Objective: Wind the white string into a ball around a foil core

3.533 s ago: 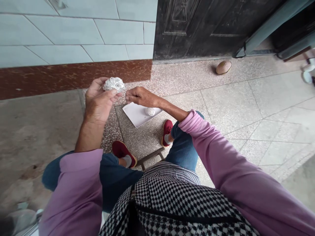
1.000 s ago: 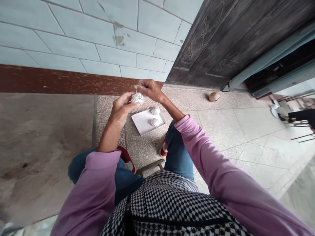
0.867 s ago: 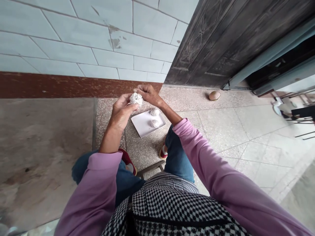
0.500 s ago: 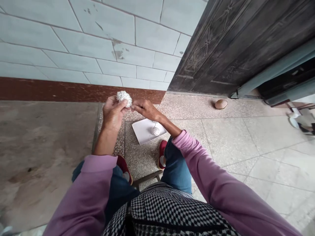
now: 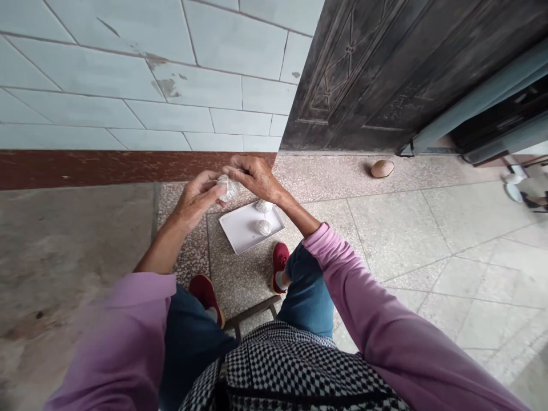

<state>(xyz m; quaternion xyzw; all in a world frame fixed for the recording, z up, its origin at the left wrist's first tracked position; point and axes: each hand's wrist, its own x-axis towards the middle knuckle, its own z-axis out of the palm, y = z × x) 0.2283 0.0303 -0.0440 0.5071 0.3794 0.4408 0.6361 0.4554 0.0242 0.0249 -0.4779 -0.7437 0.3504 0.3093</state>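
A white ball of yarn (image 5: pixel 229 188) sits in my left hand (image 5: pixel 194 202), whose fingers and thumb are wrapped around its side. Just above the ball, my right hand (image 5: pixel 256 178) has its fingers pressed together at the yarn; the strand in its pinch is too thin to see clearly. Below the hands, a shallow white tray (image 5: pixel 235 231) rests on the floor. Inside it lie a white yarn ball (image 5: pixel 263 227) and a second white ball (image 5: pixel 264 206), partly covered by my right wrist. A thin strand shows between these two.
The tiled wall (image 5: pixel 128 80) with its brown base strip (image 5: pixel 85 168) rises ahead. A dark carved door (image 5: pixel 342 85) stands at the right. A pinkish, domed object (image 5: pixel 382 168) lies on the floor near it. Red shoes (image 5: pixel 280 260) flank the tray, and a stool bar (image 5: pixel 252 311) shows between the legs.
The held yarn ball and my left hand have moved right and lower, closer to the tray. My right hand has come over the ball's top. A second ball now shows in the tray.
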